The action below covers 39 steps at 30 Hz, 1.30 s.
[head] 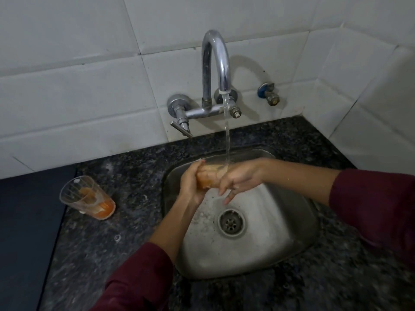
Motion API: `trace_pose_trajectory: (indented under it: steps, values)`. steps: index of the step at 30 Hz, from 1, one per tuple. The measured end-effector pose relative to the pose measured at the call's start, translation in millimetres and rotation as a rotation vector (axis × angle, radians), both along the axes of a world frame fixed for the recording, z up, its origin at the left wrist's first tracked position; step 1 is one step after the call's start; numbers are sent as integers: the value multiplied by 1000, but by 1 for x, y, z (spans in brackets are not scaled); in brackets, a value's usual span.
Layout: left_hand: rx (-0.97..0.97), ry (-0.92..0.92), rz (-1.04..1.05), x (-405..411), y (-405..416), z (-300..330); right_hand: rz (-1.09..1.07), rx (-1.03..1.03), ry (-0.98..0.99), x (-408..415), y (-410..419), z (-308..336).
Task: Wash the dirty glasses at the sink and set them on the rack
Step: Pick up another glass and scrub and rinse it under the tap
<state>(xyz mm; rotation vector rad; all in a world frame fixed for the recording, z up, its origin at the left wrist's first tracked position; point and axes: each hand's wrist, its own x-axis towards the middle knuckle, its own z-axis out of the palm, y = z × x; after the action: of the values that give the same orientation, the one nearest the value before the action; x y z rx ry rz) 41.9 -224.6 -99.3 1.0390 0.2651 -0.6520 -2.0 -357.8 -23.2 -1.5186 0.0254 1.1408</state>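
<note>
Left hand gripped the glass sideways under the tap stream, over the sink. Right hand wrapped its other end, fingers curled. Second dirty glass stood on the table at 9 o'clock.

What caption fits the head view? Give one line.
Both hands rinse a glass under the tap.

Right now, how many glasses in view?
2. One glass is held sideways over the sink under the tap stream, between the left hand and right hand. The other glass stands on the counter left of the sink. No rack visible.
</note>
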Motion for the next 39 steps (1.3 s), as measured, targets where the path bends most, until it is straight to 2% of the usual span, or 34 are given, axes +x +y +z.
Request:
trace_pose_trajectory:
  steps: [1,2,4,5,7,8,11,12,13,14,16,18,20,21,22,24,25,26,27,28,29,31,32,33,34,36,39]
  values:
    - [30,25,12,0,0,-2,32,-68,-61,-2,1,-6]
    - [64,68,8,-1,0,-5,171,-247,-198,-8,3,-12]
    - [116,132,15,0,0,-7,512,-759,-499,-14,9,-24]
    - [136,147,17,1,0,-10,614,-1004,-619,-17,12,-27]
    - [133,165,-16,2,0,-7,588,-1192,-669,-18,10,-27]
    - [108,165,-29,1,0,-3,539,-1122,-657,-16,9,-22]
    - [5,61,-18,3,-3,0,268,-430,-377,-3,1,-16]
    - [10,25,8,3,-5,-1,161,-311,-285,-2,1,-18]
    - [26,11,40,4,-7,-3,110,-305,-265,-2,2,-20]
    - [43,21,70,3,-10,-4,103,-406,-283,-6,4,-23]
    - [135,98,103,0,-13,-7,295,-654,-447,-14,4,-31]
    - [209,147,111,-2,-15,-14,485,-1062,-630,-30,8,-30]
    - [229,177,84,-5,-14,-18,597,-1247,-782,-37,10,-33]
    - [209,195,52,-4,-13,-19,633,-1235,-777,-36,9,-30]
    - [171,203,13,-4,-12,-19,568,-1121,-707,-32,7,-28]
    - [78,189,-46,-6,-11,-14,303,-652,-403,-23,-4,-24]
    - [35,171,-42,-6,-11,-14,64,-357,-202,-21,-6,-20]
    - [9,153,-13,-6,-12,-16,-108,-176,-72,-19,-4,-20]
    - [-5,144,18,-5,-14,-15,-163,-120,-54,-18,-3,-23]
    - [12,152,55,-5,-16,-13,-115,-215,-134,-15,-2,-34]
    - [35,167,73,-7,-17,-14,24,-393,-253,-19,0,-39]
    - [118,199,82,-8,-17,-16,383,-862,-545,-25,2,-43]
    - [141,216,78,-7,-16,-17,489,-1073,-673,-29,4,-44]
    - [151,227,67,-7,-15,-19,539,-1197,-755,-33,5,-43]
    - [159,231,39,-8,-14,-19,560,-1226,-816,-34,6,-43]
    - [179,254,-22,-9,-11,-14,475,-1086,-803,-31,3,-41]
    - [192,306,-122,-11,-2,-20,245,-613,-718,-20,-12,-35]
